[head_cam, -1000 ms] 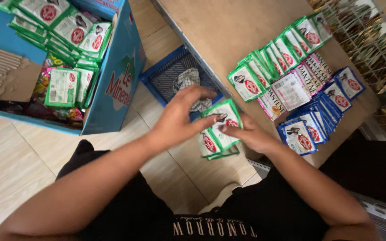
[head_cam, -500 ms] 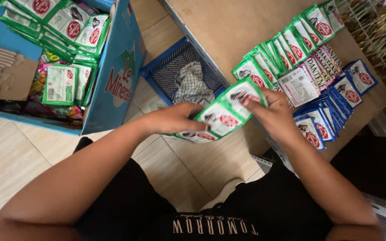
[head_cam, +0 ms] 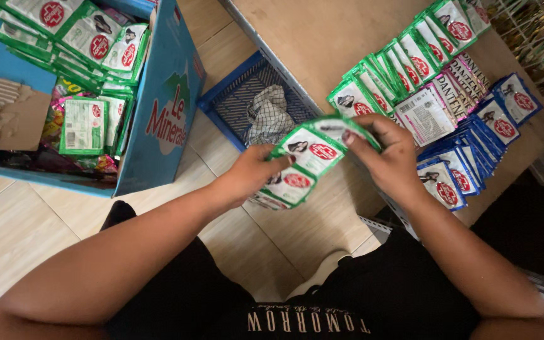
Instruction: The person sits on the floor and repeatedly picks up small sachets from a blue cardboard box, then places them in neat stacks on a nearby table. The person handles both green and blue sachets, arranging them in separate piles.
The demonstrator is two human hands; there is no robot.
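— Hands? Both grip one strip of green sachets [head_cam: 310, 157]: left hand [head_cam: 253, 173] at its seven o'clock end.
— Right hand [head_cam: 388, 157]?
— Pinching the two o'clock end, over the floor.

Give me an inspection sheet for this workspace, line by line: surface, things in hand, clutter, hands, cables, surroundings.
Surface: brown board, partly bare, carries the laid-out sachets.
Things in hand: strip of green sachets, held above the floor between both hands.
Clutter: rows of green sachets, blue sachets and pale sachets overlapping on the board.
Hands: left hand grips the strip's lower end; right hand pinches its upper end.
Cables: nothing seen.
Surroundings: blue cardboard box with more sachets, blue mesh basket holding a cloth, tiled floor.
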